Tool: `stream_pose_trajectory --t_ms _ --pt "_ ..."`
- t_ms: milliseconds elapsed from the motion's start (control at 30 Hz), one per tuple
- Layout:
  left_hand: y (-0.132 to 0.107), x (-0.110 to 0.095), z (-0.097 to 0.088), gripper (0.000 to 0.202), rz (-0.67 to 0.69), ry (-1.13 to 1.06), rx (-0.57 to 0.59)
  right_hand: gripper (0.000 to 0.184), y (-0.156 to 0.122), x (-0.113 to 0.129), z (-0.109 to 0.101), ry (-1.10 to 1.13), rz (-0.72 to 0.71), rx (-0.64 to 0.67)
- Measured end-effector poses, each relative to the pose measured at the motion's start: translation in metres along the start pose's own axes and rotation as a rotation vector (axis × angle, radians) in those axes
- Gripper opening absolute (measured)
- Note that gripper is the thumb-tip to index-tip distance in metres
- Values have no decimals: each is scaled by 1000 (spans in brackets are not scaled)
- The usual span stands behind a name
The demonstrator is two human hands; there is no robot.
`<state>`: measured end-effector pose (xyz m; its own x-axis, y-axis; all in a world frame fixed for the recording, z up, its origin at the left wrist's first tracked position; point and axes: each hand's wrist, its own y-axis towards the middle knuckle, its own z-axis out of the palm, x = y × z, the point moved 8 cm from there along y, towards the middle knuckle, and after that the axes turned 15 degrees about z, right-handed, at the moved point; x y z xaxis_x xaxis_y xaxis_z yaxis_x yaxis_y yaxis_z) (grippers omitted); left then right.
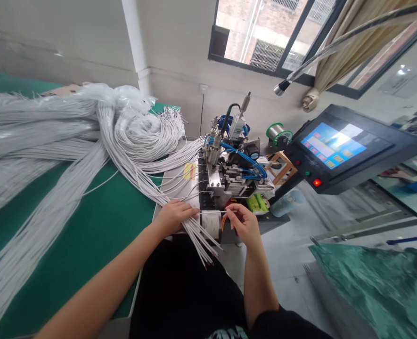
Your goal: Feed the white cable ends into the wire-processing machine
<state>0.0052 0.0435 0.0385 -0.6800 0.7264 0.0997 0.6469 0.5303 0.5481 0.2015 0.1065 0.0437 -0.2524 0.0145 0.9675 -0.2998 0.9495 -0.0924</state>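
Observation:
My left hand [175, 217] lies over a bundle of white cables [201, 241], its fingers closed around a cable near the machine's front edge. The loose cable ends fan out below it, toward my lap. A single white cable [213, 213] stretches across from the left hand to my right hand [242, 222], which pinches it near its end. Just beyond both hands stands a benchtop machine [229, 165] with blue air tubes and a row of black slots [203, 186]. Several cables lead into these slots from the left.
Large bundles of white cable [45, 141] cover much of the green table [105, 226]. At right, a touchscreen panel [335, 146] rises on an arm, with a lit red button [317, 182]. Behind the machine are a wire spool [279, 134] and a hanging flexible lamp [282, 87].

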Motion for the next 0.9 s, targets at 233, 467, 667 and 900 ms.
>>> stream_pose_trajectory --t_ms 233,467,667,900 --pt "1 -1 -1 19 -1 -2 2 26 0 1 0 11 9 -5" --pt "2 -1 -2 19 1 15 -6 25 0 2 0 26 -5 -10" --pt "6 -7 -15 22 47 35 -67 24 1 -4 3 181 -19 41" --pt "12 -17 -31 19 139 83 -136 30 8 -12 5 305 -69 -9"
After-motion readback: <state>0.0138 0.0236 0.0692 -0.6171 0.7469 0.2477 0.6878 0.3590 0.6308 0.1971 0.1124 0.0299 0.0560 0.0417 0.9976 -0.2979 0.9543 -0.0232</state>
